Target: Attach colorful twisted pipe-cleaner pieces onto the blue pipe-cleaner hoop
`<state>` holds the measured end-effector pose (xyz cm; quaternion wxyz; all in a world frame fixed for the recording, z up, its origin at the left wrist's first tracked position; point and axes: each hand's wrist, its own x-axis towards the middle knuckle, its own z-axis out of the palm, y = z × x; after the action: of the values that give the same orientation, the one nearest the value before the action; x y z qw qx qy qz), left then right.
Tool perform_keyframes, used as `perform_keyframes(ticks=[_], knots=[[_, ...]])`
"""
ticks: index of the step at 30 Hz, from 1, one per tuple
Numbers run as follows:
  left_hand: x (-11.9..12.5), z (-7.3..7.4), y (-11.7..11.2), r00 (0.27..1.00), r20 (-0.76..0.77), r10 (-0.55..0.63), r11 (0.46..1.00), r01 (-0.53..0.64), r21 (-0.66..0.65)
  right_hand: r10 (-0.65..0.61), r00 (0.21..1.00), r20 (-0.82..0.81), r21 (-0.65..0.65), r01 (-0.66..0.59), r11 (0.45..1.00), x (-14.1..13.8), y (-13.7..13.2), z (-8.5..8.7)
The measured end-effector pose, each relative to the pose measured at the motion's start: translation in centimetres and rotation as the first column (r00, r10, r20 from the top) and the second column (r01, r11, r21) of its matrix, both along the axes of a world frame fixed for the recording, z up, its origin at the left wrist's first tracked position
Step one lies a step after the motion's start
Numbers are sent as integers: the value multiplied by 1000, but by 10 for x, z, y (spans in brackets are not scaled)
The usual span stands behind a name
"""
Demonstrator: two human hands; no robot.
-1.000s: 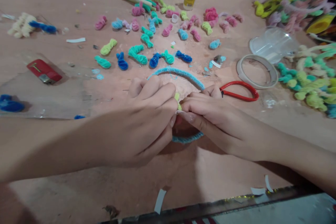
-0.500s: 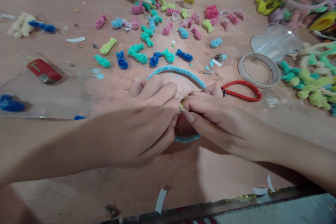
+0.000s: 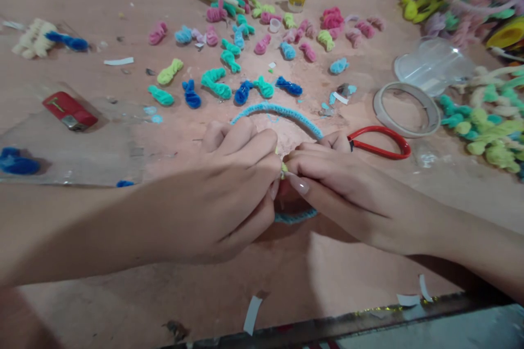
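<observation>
At the frame's centre, over a light-blue textured ring [image 3: 283,111], pinched a small yellow-green fuzzy piece [image 3: 284,169], with long axis hidden, between left hand [image 3: 235,182] and right hand [image 3: 347,180], equally near.

Tabletop [image 3: 204,294]: matt, scuffed. Blue ring [image 3: 282,112], centre of frame: ribbed, cloth-like. Twisted pieces [image 3: 216,85], upper centre: fuzzy pile, matt. Lighter [image 3: 66,108], left of frame: glossy red plastic, shiny metal end [image 3: 76,122]. Container [image 3: 434,68], upper right: clear, smooth plastic.

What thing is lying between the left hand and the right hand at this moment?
The head view shows a small yellow-green piece between the left hand and the right hand, partly hidden.
</observation>
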<state>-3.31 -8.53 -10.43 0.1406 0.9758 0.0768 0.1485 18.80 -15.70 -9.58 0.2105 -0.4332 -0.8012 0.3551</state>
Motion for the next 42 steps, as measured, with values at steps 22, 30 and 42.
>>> perform_keyframes(ticks=[22,30,42], knots=[[5,14,10,988,-80,135,974,-147,-174,-85,996,-5,25,85,996,-2,0,-3],[-2,30,27,994,-88,70,994,-77,-78,-132,988,-75,-39,129,991,0,0,-1],[-56,66,94,879,-204,431,870,-346,351,-112,976,-187,-111,92,990,4,-3,2]])
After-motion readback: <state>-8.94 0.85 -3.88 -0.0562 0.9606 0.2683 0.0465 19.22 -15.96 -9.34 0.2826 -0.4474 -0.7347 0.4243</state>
